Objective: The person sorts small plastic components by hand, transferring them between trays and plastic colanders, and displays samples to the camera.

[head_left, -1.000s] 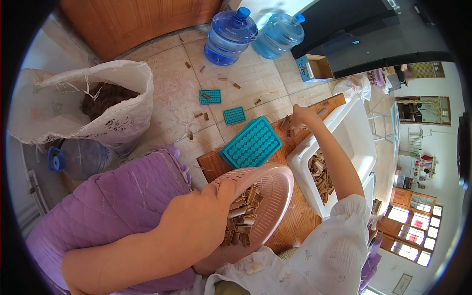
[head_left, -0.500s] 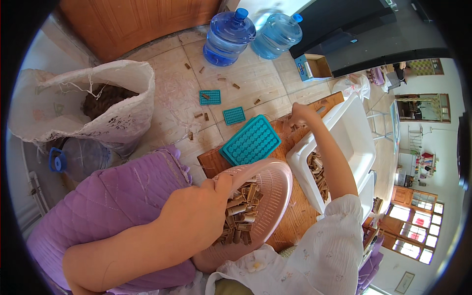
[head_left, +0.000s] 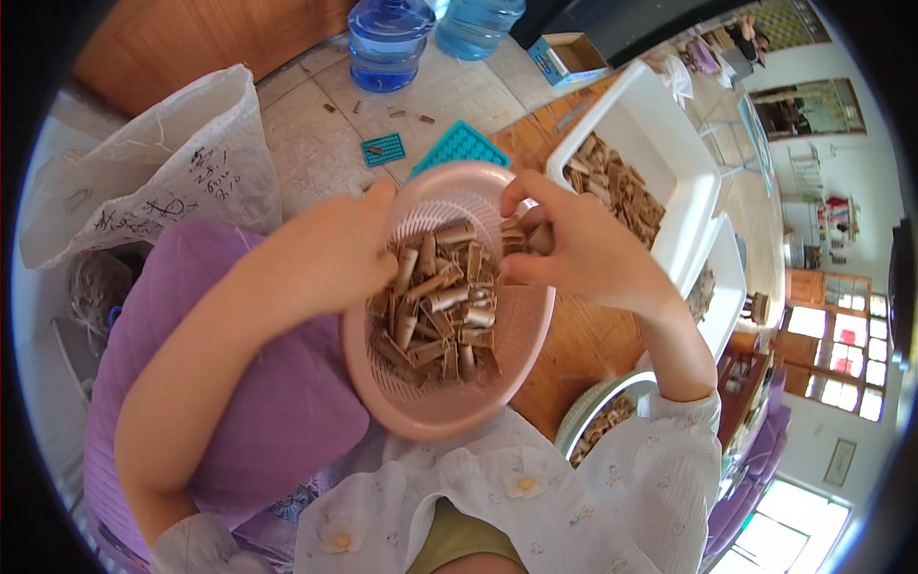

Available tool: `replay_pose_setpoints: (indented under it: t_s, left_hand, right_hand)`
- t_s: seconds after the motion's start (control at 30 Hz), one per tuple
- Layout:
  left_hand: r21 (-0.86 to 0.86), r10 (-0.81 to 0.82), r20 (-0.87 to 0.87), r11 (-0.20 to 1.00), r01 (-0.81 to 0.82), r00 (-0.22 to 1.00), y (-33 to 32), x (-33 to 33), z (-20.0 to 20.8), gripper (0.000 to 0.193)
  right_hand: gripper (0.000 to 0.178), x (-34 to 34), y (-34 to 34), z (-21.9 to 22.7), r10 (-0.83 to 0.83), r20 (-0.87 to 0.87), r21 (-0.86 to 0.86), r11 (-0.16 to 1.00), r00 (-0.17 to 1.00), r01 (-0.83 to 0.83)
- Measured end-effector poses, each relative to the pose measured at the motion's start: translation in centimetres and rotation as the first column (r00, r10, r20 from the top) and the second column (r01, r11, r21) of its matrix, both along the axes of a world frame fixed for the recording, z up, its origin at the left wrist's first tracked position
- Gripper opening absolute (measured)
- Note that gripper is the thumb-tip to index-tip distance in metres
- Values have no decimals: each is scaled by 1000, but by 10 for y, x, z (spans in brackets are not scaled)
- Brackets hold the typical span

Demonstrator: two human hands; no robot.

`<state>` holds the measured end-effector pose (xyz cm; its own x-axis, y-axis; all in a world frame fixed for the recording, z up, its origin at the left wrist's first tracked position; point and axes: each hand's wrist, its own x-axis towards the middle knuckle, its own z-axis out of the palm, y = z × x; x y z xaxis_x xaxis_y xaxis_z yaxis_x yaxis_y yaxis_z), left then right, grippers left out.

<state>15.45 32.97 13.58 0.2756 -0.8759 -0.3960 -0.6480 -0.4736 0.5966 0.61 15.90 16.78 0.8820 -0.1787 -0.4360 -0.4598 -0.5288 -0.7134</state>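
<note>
Head view: left hand clasps the left rim of the pink basket; right hand, half-closed, holds brown pieces over the opposite edge. More lie inside, between both hands (open room nearest the body). White tub stands just beyond right hand.

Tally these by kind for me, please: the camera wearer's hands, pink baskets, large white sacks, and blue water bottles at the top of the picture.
Left hand and right hand: 2
Pink basket: 1
Large white sack: 1
Blue water bottles: 2
Total: 6
</note>
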Motion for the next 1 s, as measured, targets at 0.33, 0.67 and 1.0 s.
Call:
replay_pose_setpoints:
  t_s: [0.33, 0.67, 1.0]
  left_hand:
    - [-52, -117, 193, 990, 129, 974, -1, -6, -10, 44]
    - [-107, -145, -140, 986, 130, 980, -4, 17, -35, 46]
    - [-108, -119, -247, 990, 95, 962, -5, 17, -40, 50]
  right_hand:
    - [76, -161, 21, -26, -476, 35, 871, 445, 879, 207]
    - [69, -274, 121, -62, -880, -246, 916, -348, 406, -198]
    - [73, -279, 156, -100, -947, -106, 815, -258, 303, -519]
